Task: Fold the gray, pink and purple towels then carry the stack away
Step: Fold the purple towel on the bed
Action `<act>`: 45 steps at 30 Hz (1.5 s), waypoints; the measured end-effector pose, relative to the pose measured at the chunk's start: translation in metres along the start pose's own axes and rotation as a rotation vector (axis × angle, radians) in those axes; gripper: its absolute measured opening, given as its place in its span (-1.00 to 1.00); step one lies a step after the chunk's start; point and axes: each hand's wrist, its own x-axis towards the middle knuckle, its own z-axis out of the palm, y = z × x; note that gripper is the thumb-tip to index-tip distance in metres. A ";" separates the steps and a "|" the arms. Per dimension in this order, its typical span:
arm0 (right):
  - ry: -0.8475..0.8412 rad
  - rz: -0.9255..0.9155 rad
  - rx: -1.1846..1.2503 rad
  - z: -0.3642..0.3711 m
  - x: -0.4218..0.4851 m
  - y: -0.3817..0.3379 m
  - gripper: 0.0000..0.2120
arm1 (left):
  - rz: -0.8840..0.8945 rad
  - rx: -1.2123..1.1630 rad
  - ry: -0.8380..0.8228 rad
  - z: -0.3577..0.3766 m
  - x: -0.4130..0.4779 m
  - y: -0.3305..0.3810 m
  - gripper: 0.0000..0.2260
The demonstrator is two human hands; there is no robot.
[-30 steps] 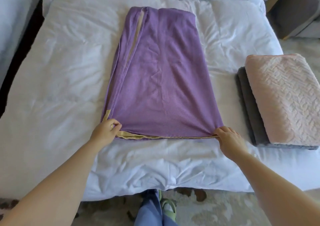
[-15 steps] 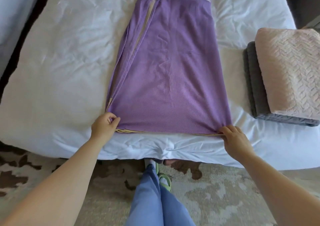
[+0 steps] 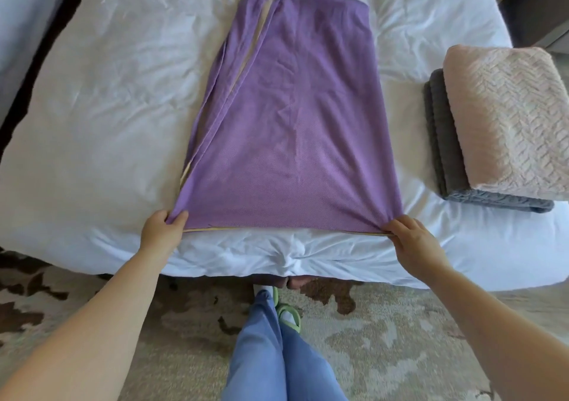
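The purple towel point(image 3: 292, 123) is spread lengthwise on the white bed point(image 3: 107, 108), folded into a long strip that runs from the near edge of the bed toward the far side. A pale yellow trim is seen along its near hem and in the gap of the fold down its left side.

The near left corner of the towel is pinched by the left hand point(image 3: 161, 234). The thumb is laid on top of the cloth and the fingers are curled in under it, so that a small bunch of fabric is gathered in the grip. The near right corner is held by the right hand point(image 3: 412, 240). Its fingers point(image 3: 400, 220) are bent over the corner and pressed close together, and the cloth is drawn into creases that fan out from that point. The hem is stretched taut between the two hands, just above the bedding.

To the right of the purple towel, apart from it, a folded pink towel point(image 3: 508, 117) is stacked on a folded gray towel point(image 3: 443, 142), whose left and near edges are left showing. Below the bed, blue trousers point(image 3: 277, 354) and a green sandal point(image 3: 291, 314) are seen on a patterned rug point(image 3: 385, 333).
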 end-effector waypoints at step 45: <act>0.021 0.417 -0.074 0.054 0.285 -0.061 -0.37 | 0.896 0.819 -0.099 0.134 0.176 0.193 -0.40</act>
